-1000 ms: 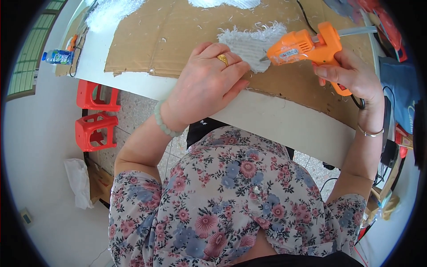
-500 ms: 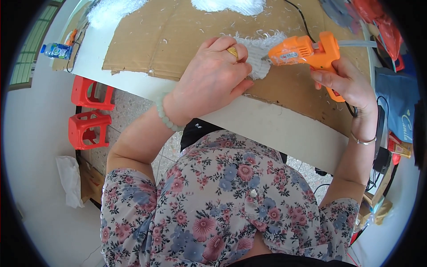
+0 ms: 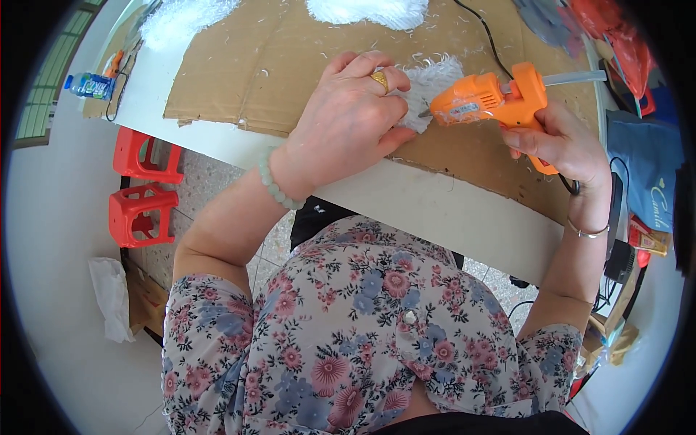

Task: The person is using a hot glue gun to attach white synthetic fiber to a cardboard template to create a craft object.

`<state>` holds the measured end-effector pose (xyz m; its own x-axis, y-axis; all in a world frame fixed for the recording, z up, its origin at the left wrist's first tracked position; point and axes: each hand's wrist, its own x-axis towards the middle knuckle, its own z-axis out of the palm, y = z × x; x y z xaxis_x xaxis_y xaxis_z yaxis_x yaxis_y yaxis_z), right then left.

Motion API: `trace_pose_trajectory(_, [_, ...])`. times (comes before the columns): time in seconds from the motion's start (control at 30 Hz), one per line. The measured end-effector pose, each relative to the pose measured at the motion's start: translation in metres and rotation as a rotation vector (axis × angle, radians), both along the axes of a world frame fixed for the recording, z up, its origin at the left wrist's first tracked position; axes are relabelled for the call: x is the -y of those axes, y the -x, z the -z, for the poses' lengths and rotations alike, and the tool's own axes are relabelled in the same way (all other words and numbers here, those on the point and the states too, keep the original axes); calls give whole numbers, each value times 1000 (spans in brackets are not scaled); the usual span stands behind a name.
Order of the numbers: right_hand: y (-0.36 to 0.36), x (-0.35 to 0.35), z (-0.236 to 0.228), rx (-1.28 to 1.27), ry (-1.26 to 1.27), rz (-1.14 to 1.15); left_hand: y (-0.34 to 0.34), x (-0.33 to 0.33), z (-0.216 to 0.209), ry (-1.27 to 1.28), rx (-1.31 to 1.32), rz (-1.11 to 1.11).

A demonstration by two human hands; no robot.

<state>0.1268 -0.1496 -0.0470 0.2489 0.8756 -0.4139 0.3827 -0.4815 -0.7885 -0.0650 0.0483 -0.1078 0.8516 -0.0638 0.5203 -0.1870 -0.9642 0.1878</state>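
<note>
– since the orange glue gun (image 3: 482, 100) points left at the white fringed fabric (image 3: 435, 78), who's got what?

– right hand (image 3: 564, 141): fingers clamped round the gun's handle, pistol-style, presumably for aiming the nozzle (image 3: 425, 113).

– left?

– left hand (image 3: 346, 119) arches over the fabric's left side, likely to steady it. fingers bent, tips partly hidden; can't tell if they pinch it or just press.

– fabric location?

– on the cardboard (image 3: 283, 69), between the hands, near the front edge of the bench (image 3: 442, 199). cardboard's probably there to shield the top; loose threads all over it.

– cord?

– black cord (image 3: 487, 36) runs off past the far edge of view, away from both hands. another white piece (image 3: 370, 10) lies farther back.

– diff from half a second ago?

– nozzle sits lower, closer to the left thumb; gun's nose dips more. fabric about the same place, both grips look unchanged. next clip.
</note>
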Motion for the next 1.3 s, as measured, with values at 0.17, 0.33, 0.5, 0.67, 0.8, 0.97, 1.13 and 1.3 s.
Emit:
trace_pose_trajectory(0.17, [0,-8,5,25,-37,0,4,-2,4,5,2,-20])
trace_pose_trajectory(0.33, [1,-8,4,62,-103,38,3,-2,5,11,16,-15])
trace_pose_trajectory(0.5, [7,-11,4,97,-121,15,4,-2,2,14,33,-30])
trace_pose_trajectory(0.67, [7,-11,4,92,-138,35,5,-6,3,1,50,-77])
trace_pose_trajectory(0.8, [4,-8,10,70,-151,3,5,-6,3,-17,17,-73])
trace_pose_trajectory(0.97, [2,-8,4,-17,-10,16,5,-6,3,-20,6,-75])
trace_pose_trajectory(1.13, [3,-8,2,3,16,-67,6,-6,4,-16,10,-74])
trace_pose_trajectory(1.3, [4,-10,4,-2,-7,-74,5,-6,4,-16,17,-73])
